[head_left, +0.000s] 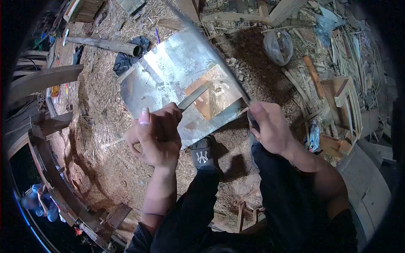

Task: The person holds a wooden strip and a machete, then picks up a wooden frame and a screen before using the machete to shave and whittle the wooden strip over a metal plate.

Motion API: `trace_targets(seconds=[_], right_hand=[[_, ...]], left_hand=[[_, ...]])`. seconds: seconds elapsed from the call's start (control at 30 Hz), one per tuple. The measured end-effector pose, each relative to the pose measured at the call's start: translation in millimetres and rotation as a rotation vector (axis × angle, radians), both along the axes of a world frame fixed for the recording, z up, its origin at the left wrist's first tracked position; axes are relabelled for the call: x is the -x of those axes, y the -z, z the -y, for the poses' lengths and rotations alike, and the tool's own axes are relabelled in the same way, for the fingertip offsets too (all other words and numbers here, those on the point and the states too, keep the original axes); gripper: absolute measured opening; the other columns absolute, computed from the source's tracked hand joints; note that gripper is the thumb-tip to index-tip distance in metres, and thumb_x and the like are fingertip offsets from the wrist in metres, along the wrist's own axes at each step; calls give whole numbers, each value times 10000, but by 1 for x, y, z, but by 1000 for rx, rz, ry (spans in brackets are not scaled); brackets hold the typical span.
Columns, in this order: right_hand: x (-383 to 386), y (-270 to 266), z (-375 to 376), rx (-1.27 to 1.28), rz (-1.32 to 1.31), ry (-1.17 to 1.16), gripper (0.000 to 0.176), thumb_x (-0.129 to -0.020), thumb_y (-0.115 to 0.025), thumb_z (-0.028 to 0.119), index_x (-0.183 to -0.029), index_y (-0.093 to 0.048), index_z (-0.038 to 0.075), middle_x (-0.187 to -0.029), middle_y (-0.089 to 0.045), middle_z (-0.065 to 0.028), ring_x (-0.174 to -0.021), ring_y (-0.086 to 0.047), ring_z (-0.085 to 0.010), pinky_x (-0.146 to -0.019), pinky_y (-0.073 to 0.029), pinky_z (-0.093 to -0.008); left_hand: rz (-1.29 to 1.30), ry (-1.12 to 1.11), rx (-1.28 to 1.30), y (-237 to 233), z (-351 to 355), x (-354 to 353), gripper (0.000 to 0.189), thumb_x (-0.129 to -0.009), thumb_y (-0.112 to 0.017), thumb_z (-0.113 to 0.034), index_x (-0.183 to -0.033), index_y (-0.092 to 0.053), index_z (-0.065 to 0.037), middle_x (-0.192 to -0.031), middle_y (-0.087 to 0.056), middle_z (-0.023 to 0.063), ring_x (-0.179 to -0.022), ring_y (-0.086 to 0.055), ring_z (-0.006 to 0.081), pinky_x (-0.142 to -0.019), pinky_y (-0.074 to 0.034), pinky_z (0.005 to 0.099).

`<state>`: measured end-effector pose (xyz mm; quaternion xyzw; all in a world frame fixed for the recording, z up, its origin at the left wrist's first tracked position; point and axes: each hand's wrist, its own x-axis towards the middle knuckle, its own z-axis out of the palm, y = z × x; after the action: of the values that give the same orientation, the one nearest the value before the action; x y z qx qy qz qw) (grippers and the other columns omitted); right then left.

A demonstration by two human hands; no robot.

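My left hand point(154, 135) is closed round the near end of a flat metal bar point(195, 95), its thumb raised. The bar points up and right over a scratched metal sheet point(168, 55). My right hand point(270, 126) is wrapped round the lower end of a long dark blade-like strip point(219, 59), which slants up and left past the sheet's right edge and blurs at the top. A square piece of wood point(223, 95) lies on the sheet beyond my hands. The bar and the strip are apart.
Sawdust covers the ground. A round pole point(105, 44) and black plastic point(122, 63) lie at the upper left. Clear plastic bags point(278, 47), wood scraps and a wooden frame point(344, 105) are at the right. A person point(42, 200) is at the lower left, beyond curved timbers point(57, 177).
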<state>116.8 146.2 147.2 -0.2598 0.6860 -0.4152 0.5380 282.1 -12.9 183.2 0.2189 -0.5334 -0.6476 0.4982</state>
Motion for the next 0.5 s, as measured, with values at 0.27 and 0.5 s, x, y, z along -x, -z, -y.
trace_targets(seconds=[0.27, 0.5], right_hand=[[-12, 49, -9, -98, -232, -110, 705, -1033, -384, 541, -628, -512, -21, -519, -441, -141, -492, -428, -216, -527, -381, -444], [1, 5, 2, 240, -31, -6, 656, -1029, -392, 550, -671, -492, 10, -549, -420, -15, -530, -433, -110, -488, -340, -324]], left_hand=[[-69, 13, -42, 6, 1, -8, 525, -991, -404, -155, -495, -238, -105, -426, -236, 14, -394, -196, 129, -447, -240, 343], [32, 130, 22, 6, 2, -15, 502, -974, -426, -248, -524, -232, -137, -450, -216, -4, -409, -198, 148, -492, -252, 356]])
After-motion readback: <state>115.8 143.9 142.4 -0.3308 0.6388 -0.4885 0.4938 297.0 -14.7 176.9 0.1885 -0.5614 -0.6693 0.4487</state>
